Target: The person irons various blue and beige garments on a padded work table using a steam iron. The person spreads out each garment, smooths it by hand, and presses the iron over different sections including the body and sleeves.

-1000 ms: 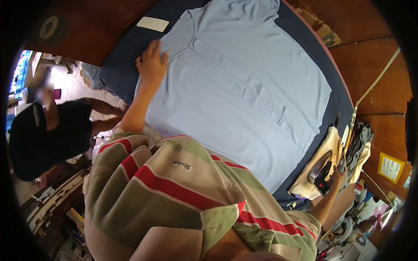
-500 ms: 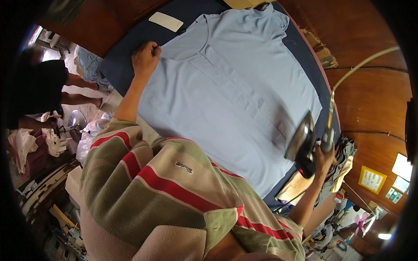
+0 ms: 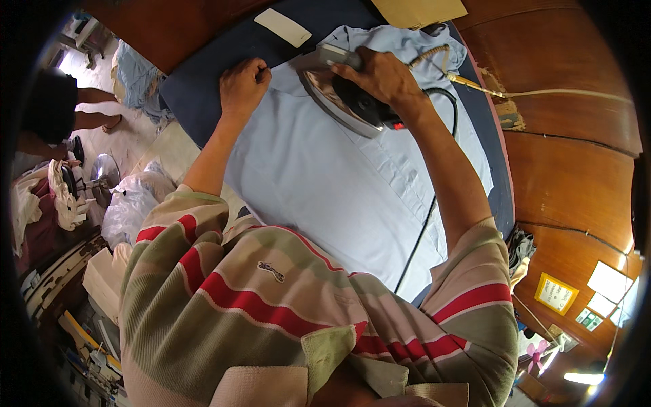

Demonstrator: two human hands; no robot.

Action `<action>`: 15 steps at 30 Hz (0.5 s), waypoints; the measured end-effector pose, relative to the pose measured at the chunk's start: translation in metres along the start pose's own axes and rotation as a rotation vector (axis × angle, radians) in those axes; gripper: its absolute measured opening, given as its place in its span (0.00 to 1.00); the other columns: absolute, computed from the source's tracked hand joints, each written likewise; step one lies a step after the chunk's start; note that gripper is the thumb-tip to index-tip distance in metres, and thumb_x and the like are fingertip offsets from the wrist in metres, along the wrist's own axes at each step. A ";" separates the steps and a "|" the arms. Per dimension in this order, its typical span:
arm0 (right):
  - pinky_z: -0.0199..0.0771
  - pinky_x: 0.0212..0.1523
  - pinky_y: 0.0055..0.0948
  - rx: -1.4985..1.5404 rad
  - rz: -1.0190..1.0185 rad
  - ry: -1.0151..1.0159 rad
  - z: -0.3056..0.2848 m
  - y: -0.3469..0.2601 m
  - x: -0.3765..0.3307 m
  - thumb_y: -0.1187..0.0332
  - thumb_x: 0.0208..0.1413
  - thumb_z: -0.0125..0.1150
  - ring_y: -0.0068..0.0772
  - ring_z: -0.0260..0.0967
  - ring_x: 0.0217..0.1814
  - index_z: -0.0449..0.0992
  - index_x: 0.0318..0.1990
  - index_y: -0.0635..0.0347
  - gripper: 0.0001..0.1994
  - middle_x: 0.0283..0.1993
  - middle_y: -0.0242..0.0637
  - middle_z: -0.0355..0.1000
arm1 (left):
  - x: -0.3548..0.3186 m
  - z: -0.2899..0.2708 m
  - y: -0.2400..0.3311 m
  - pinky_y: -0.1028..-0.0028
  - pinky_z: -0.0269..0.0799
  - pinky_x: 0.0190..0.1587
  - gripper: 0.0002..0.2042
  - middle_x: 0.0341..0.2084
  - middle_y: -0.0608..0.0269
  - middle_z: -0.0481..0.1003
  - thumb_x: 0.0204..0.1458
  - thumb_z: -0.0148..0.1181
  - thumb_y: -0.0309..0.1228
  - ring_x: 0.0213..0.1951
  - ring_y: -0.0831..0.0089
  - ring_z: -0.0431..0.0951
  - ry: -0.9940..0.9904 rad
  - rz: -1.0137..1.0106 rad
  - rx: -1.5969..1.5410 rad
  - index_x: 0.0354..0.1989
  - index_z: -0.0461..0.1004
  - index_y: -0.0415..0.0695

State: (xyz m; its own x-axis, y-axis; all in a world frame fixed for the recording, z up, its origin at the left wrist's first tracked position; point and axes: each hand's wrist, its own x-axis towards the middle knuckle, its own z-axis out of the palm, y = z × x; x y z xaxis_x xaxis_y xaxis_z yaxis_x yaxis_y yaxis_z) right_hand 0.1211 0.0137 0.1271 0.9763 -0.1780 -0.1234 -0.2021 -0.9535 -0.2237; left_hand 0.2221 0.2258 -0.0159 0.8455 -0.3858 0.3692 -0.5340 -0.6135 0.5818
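A light blue short-sleeved shirt lies spread over the dark blue padded board. My right hand grips the handle of a steam iron, which is on the shirt's neckline and upper front. Its soleplate edge shows on the left side, and the iron hides much of the neck opening. At the shirt's left shoulder edge my left hand is closed, with curled fingers against the cloth. What its fingertips pinch is partly hidden. The iron's black cord runs down across the shirt.
A white card and brown paper lie at the board's far edge. A pale hose leads from the iron to the right, before a wooden wall. Leftward are plastic bags and another person's legs.
My right hand has carried the iron from the shirt's lower right up to the neckline. The cord now trails across the shirt. My left hand stays closed at the shoulder edge.
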 end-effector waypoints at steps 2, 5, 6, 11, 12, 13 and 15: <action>0.74 0.38 0.36 -0.005 -0.017 0.016 0.005 -0.009 0.015 0.37 0.48 0.52 0.46 0.75 0.33 0.75 0.39 0.63 0.32 0.28 0.48 0.74 | -0.001 0.002 -0.001 0.65 0.66 0.37 0.03 0.24 0.66 0.75 0.45 0.56 0.30 0.29 0.63 0.74 0.002 0.002 0.002 0.26 0.71 0.47; 0.74 0.39 0.39 -0.053 -0.026 -0.009 -0.001 -0.020 0.030 0.40 0.50 0.50 0.48 0.74 0.35 0.76 0.40 0.61 0.29 0.30 0.49 0.75 | 0.000 0.008 -0.010 0.65 0.67 0.36 0.02 0.24 0.64 0.75 0.45 0.55 0.29 0.28 0.62 0.74 0.053 -0.012 -0.120 0.25 0.71 0.46; 0.74 0.38 0.39 -0.036 -0.031 -0.009 -0.001 -0.020 0.030 0.40 0.50 0.50 0.49 0.74 0.34 0.76 0.39 0.60 0.29 0.29 0.49 0.75 | -0.001 0.009 -0.011 0.66 0.67 0.35 0.02 0.25 0.63 0.75 0.46 0.55 0.29 0.28 0.62 0.75 0.056 0.004 -0.103 0.26 0.72 0.46; 0.75 0.37 0.40 -0.065 -0.088 -0.007 0.004 -0.011 0.027 0.37 0.49 0.49 0.49 0.74 0.34 0.76 0.41 0.59 0.31 0.28 0.48 0.75 | 0.002 0.009 -0.009 0.66 0.68 0.34 0.03 0.25 0.60 0.75 0.47 0.56 0.29 0.28 0.61 0.76 0.067 0.010 -0.080 0.28 0.72 0.44; 0.75 0.37 0.40 -0.059 -0.097 0.002 0.006 -0.009 0.028 0.37 0.49 0.49 0.49 0.74 0.34 0.75 0.41 0.59 0.31 0.28 0.48 0.75 | 0.002 0.009 -0.009 0.66 0.68 0.35 0.03 0.25 0.61 0.75 0.47 0.56 0.29 0.29 0.61 0.75 0.058 0.002 -0.078 0.28 0.72 0.45; 0.75 0.37 0.40 -0.053 -0.106 0.010 0.007 -0.007 0.029 0.37 0.49 0.49 0.49 0.74 0.34 0.75 0.42 0.58 0.31 0.29 0.48 0.75 | 0.001 0.008 -0.008 0.66 0.67 0.36 0.03 0.25 0.61 0.75 0.46 0.55 0.29 0.29 0.61 0.75 0.049 -0.006 -0.075 0.28 0.72 0.45; 0.75 0.37 0.39 -0.034 -0.122 0.043 0.006 -0.010 0.025 0.37 0.49 0.49 0.49 0.74 0.35 0.75 0.42 0.58 0.31 0.29 0.48 0.75 | 0.000 0.009 -0.006 0.66 0.66 0.37 0.03 0.24 0.62 0.75 0.47 0.55 0.30 0.29 0.62 0.75 0.047 -0.029 -0.076 0.28 0.72 0.46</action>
State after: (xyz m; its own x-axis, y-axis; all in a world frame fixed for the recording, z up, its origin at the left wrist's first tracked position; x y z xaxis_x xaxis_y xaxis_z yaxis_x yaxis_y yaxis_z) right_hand 0.1473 0.0203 0.1205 0.9960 -0.0701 -0.0552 -0.0799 -0.9762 -0.2017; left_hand 0.2258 0.2236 -0.0255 0.8606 -0.3349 0.3837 -0.5092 -0.5695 0.6452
